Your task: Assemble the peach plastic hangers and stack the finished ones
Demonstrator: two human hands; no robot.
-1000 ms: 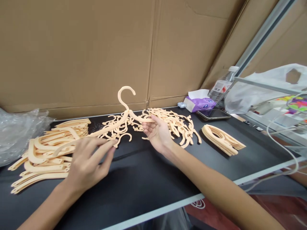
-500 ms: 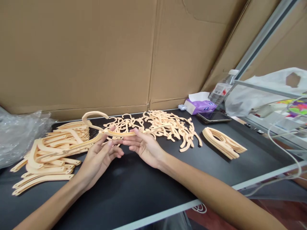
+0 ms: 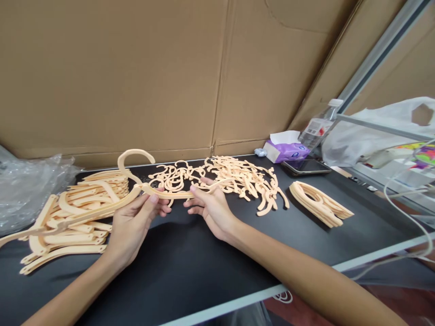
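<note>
Both hands hold a cream plastic folding hanger (image 3: 102, 210) spread wide above the black table, its hook (image 3: 136, 153) pointing up. My left hand (image 3: 134, 222) pinches it just below the hook joint. The fingers of my right hand (image 3: 214, 208) close on the arm that reaches to the right. The hanger's other arm stretches left over a pile of hanger arms (image 3: 71, 240). Behind my hands lies a heap of small curved hook pieces (image 3: 238, 176). Off to the right sits a stack of folded hangers (image 3: 317, 203).
A clear plastic bag (image 3: 34, 188) lies at the far left. Along the back right are a purple tissue pack (image 3: 288, 151), a phone (image 3: 306, 166) and a bottle (image 3: 319, 127). A white cable (image 3: 404, 222) hangs by the right edge. Cardboard (image 3: 136, 77) walls off the back.
The hanger's left arm has swung outward and now reaches the left picture edge. The hook sits slightly higher. My right hand has slid a little to the right along its arm.
</note>
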